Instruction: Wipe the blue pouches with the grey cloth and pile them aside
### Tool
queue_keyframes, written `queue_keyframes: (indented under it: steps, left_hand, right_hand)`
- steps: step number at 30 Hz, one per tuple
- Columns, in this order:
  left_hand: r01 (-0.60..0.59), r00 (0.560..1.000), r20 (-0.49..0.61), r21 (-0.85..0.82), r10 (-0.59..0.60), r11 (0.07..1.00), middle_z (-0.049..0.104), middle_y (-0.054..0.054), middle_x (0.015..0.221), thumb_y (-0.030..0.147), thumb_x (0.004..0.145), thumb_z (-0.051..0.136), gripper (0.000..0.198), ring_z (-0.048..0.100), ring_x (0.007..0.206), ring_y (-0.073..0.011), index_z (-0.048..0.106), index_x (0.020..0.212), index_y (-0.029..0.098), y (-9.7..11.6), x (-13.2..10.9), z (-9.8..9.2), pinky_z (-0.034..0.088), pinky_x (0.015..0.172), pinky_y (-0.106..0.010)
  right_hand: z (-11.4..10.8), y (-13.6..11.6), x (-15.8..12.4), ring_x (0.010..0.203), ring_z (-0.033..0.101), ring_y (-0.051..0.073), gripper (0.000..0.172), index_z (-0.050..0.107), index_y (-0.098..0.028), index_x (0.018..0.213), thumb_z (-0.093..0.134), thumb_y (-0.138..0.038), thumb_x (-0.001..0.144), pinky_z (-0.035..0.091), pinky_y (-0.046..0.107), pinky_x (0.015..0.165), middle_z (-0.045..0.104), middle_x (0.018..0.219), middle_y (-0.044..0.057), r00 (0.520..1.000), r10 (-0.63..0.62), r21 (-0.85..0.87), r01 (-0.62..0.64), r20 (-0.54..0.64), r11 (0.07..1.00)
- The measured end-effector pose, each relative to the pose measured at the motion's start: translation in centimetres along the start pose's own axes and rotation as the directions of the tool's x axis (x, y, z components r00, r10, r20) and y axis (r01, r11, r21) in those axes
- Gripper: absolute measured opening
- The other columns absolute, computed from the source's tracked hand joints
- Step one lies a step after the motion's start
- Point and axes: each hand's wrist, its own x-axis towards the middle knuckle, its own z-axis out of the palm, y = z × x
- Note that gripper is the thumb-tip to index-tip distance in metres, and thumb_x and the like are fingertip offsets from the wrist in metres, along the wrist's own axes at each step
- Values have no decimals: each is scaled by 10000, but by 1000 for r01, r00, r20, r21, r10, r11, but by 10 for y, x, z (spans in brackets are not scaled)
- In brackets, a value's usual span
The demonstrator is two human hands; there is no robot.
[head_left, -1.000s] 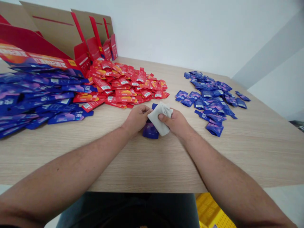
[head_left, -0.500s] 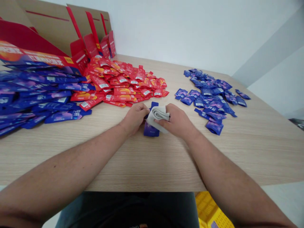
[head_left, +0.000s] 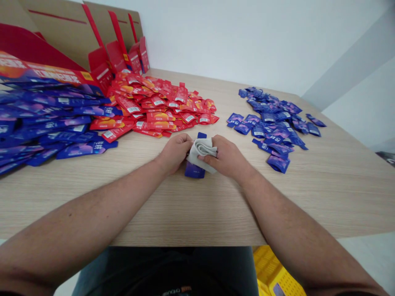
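Note:
A blue sachet lies on the wooden table in front of me, mostly covered by a folded whitish cloth. My left hand is closed, its fingers pinching the sachet's left edge under the cloth. My right hand is closed on the cloth and presses it down onto the sachet. Only the sachet's lower end and its top tab show.
A heap of red sachets lies beyond my hands. Long blue packets are stacked at the left, with opened red and brown cartons behind. A spread of small blue sachets lies at the right. A yellow crate sits under the table.
The cloth went from spread flat over the sachet to folded into a thicker wad under my right fingers. Both hands stayed in the same spot.

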Motion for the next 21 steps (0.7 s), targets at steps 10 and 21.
queue_keyframes:
  steps: [10, 21]
  left_hand:
    - [5, 1000, -29, 2, -5, 1000, 503, 46, 545, 193, 669, 690, 159, 437, 494, -104, 533, 647, 202, -2, 2, -1, 323, 486, -230]
    - [2, 999, -32, -9, -2, 1000, 488, 49, 538, 173, 659, 663, 141, 436, 505, -106, 526, 639, 202, 1, 1, 0, 331, 491, -226]
  right_hand:
    - [6, 3, 1, 881, 610, 253, 260, 629, -212, 967, 651, -462, 901, 464, 365, 776, 668, 951, 81, 999, -29, 19, 30, -33, 999]
    - [11, 7, 1, 927, 623, 272, 256, 622, -203, 984, 625, -448, 913, 478, 384, 799, 675, 966, 97, 992, 35, 27, -32, -119, 999]
